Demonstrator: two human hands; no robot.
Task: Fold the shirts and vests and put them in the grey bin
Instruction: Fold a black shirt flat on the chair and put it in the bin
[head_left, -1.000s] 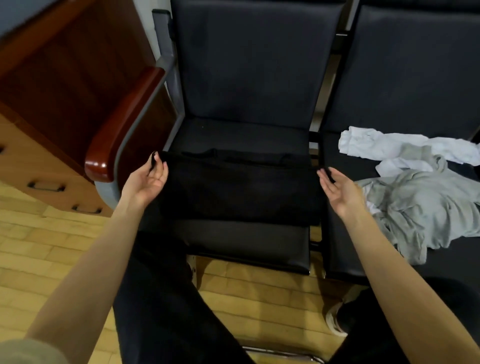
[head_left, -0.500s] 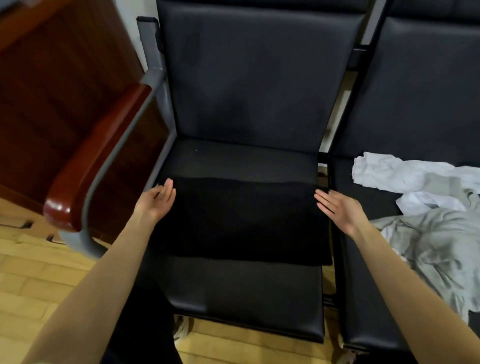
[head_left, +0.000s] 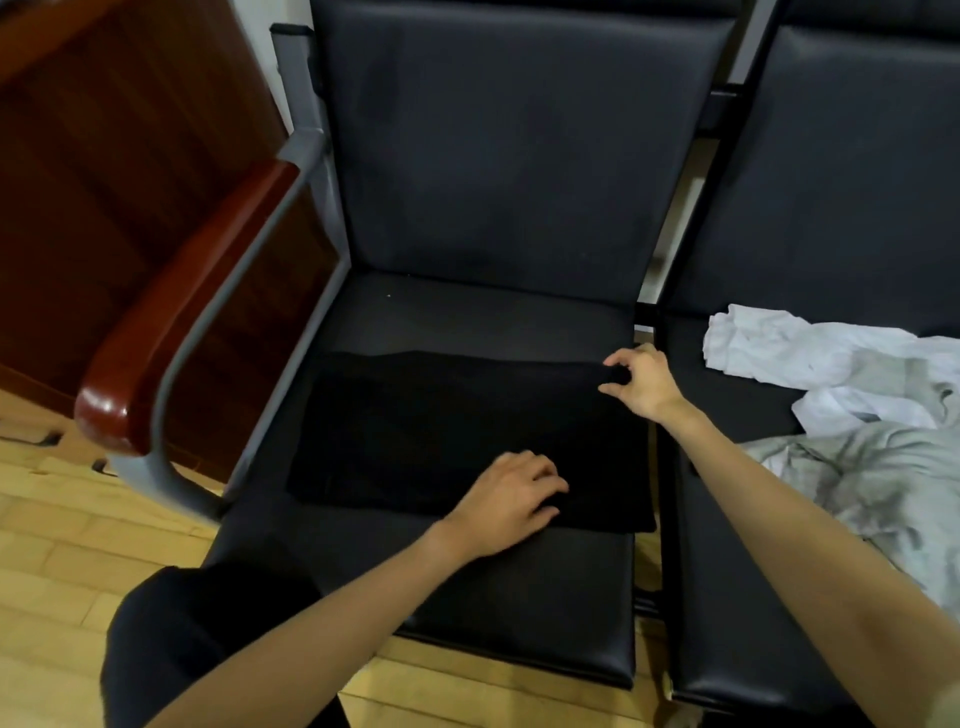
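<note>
Nearest us, our left hand (head_left: 511, 501) lies on the front right part of the folded black garment (head_left: 447, 441), knuckles up and fingers curled down into the cloth near its front edge; we cannot tell whether they pinch a fold or only press on it. The garment itself lies flat as a wide rectangle across the middle of the left chair seat (head_left: 467, 597), with bare seat showing in front of it and behind it. Farther back, our right hand (head_left: 641, 382) is at the garment's back right corner, thumb and fingertips (head_left: 610, 388) bent together and pinching the raised edge of the cloth there. Half a second ago both hands were flat and open at the garment's left and right ends; the left hand has since crossed over from the left end to the front right, and the right hand has shifted to the back corner and closed on it. To the right of the garment, on the neighbouring seat (head_left: 727, 597), lie a crumpled grey garment (head_left: 883, 483) and, beyond it, a white garment (head_left: 789, 348). To the left of the garment stands the chair's red-brown armrest (head_left: 171, 317), above the wooden floor (head_left: 62, 561).
</note>
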